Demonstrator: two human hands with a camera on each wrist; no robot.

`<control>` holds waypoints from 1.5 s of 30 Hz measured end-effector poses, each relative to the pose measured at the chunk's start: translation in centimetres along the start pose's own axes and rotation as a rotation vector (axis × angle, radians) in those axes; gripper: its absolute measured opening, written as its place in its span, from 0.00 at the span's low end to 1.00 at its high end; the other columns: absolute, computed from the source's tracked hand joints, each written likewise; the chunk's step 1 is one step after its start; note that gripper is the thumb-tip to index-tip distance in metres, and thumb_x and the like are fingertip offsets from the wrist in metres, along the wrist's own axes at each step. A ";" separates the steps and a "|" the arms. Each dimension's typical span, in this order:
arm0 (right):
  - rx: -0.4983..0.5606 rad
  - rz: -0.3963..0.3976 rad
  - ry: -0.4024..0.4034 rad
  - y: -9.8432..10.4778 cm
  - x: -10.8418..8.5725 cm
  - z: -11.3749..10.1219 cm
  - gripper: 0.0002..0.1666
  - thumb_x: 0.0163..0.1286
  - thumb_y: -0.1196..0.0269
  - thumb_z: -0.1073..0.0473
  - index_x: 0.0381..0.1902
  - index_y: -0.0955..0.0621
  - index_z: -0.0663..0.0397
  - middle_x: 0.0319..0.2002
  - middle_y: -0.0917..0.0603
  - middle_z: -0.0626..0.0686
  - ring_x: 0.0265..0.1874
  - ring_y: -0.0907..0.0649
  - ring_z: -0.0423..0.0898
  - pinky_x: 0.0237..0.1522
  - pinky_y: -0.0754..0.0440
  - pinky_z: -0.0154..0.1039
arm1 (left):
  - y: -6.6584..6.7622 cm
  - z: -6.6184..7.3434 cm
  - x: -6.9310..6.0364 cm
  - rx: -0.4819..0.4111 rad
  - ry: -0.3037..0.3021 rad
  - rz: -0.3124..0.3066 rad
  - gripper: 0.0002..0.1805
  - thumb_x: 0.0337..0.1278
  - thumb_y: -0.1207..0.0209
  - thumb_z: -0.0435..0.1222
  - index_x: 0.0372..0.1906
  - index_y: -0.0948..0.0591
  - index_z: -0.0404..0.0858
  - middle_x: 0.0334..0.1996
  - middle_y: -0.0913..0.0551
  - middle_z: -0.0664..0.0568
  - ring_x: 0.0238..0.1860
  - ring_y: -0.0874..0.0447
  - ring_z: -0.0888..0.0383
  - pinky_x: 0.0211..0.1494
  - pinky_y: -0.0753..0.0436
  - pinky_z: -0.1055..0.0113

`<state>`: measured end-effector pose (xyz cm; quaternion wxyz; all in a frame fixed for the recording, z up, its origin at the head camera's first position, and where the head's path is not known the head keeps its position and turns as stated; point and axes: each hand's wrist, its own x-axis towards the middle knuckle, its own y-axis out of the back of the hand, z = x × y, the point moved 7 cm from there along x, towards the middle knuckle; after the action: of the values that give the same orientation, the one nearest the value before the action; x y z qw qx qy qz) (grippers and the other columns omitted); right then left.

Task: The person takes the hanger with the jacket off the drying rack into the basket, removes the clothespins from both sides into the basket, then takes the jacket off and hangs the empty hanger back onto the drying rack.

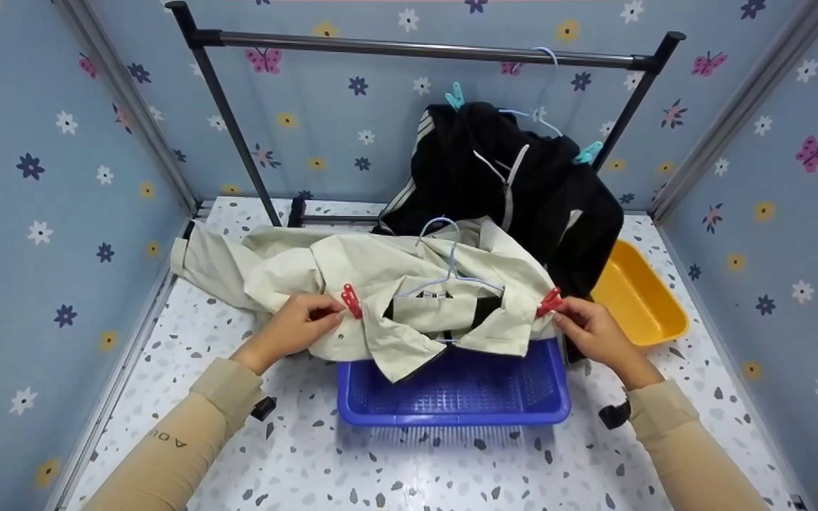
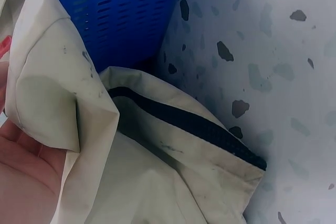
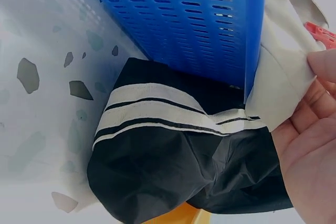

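Observation:
A light beige jacket (image 1: 288, 270) lies over the blue basket (image 1: 451, 419), collar toward me. A pale blue hanger (image 1: 452, 259) sits at its neck opening, hook upward. Red clothespins clamp the jacket's shoulders, the left clothespin (image 1: 352, 301) and the right clothespin (image 1: 549, 301). My left hand (image 1: 295, 328) pinches the jacket beside the left clothespin; the left wrist view shows fingers (image 2: 31, 148) partly hidden under the cloth. Beside the other clothespin, my right hand (image 1: 597, 333) pinches the fabric, thumb (image 3: 323, 64) on top.
Behind the basket stands a dark metal clothes rack (image 1: 416, 48). A black jacket (image 1: 494, 163) with white stripes hangs from it, turquoise clothespins (image 1: 589, 152) at its shoulders. At the right, a yellow basin (image 1: 640, 298) rests on the speckled surface. Patterned walls enclose three sides.

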<state>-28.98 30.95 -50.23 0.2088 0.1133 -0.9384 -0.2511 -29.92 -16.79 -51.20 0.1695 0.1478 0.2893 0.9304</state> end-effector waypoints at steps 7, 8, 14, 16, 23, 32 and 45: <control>-0.007 0.021 0.037 0.3 -0.4 0.1 0.07 0.72 0.35 0.78 0.38 0.13 0.66 0.28 0.14 0.62 0.28 0.21 0.31 0.34 0.23 0.23 | -0.5 0.1 0.1 0.007 0.004 -0.014 0.07 0.73 0.35 0.32 0.43 0.07 0.41 0.39 0.08 0.49 0.39 0.18 0.60 0.46 0.21 0.68; -0.012 0.022 0.037 0.3 -0.4 0.0 0.07 0.72 0.35 0.78 0.38 0.12 0.66 0.29 0.13 0.61 0.28 0.21 0.31 0.34 0.23 0.23 | -0.5 0.2 0.1 0.011 -0.002 -0.016 0.07 0.73 0.35 0.32 0.43 0.07 0.41 0.39 0.08 0.50 0.39 0.18 0.60 0.46 0.21 0.68; -0.059 0.038 0.030 0.6 -0.2 0.0 0.06 0.70 0.32 0.76 0.37 0.10 0.64 0.31 0.10 0.60 0.28 0.20 0.31 0.34 0.22 0.23 | -0.4 0.7 -0.1 0.070 -0.074 -0.031 0.07 0.72 0.34 0.31 0.48 0.07 0.37 0.42 0.07 0.47 0.43 0.14 0.56 0.51 0.16 0.61; -0.045 0.032 0.015 0.7 -0.1 0.0 0.06 0.70 0.32 0.77 0.41 0.10 0.66 0.35 0.09 0.62 0.31 0.17 0.31 0.36 0.19 0.22 | -0.3 0.8 -0.1 0.088 -0.095 -0.036 0.08 0.72 0.34 0.30 0.49 0.08 0.36 0.44 0.06 0.45 0.45 0.11 0.52 0.53 0.14 0.57; 0.050 -0.005 -0.044 1.1 0.9 -0.8 0.20 0.71 0.31 0.75 0.60 0.17 0.72 0.46 0.09 0.64 0.39 0.12 0.35 0.45 0.14 0.26 | -0.2 0.6 0.0 0.098 -0.057 -0.052 0.11 0.74 0.35 0.31 0.54 0.08 0.35 0.50 0.06 0.44 0.51 0.08 0.47 0.59 0.12 0.50; 0.138 0.026 -0.083 1.4 1.9 -1.3 0.15 0.75 0.35 0.76 0.57 0.16 0.75 0.45 0.10 0.68 0.40 0.11 0.36 0.48 0.14 0.26 | -0.1 0.4 0.3 0.102 -0.043 -0.039 0.13 0.74 0.35 0.31 0.56 0.08 0.35 0.52 0.06 0.44 0.51 0.08 0.49 0.56 0.12 0.55; 0.224 0.022 -0.098 1.3 2.3 -1.5 0.12 0.73 0.34 0.77 0.52 0.17 0.78 0.41 0.08 0.60 0.40 0.08 0.40 0.48 0.12 0.30 | -0.2 0.0 0.5 0.055 -0.061 -0.025 0.12 0.73 0.34 0.30 0.54 0.08 0.34 0.48 0.06 0.43 0.44 0.12 0.59 0.48 0.17 0.70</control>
<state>-30.42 30.69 -47.58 0.1513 0.1133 -0.9708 -0.1476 -30.27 -16.42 -51.20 0.1856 0.1769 0.3115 0.9150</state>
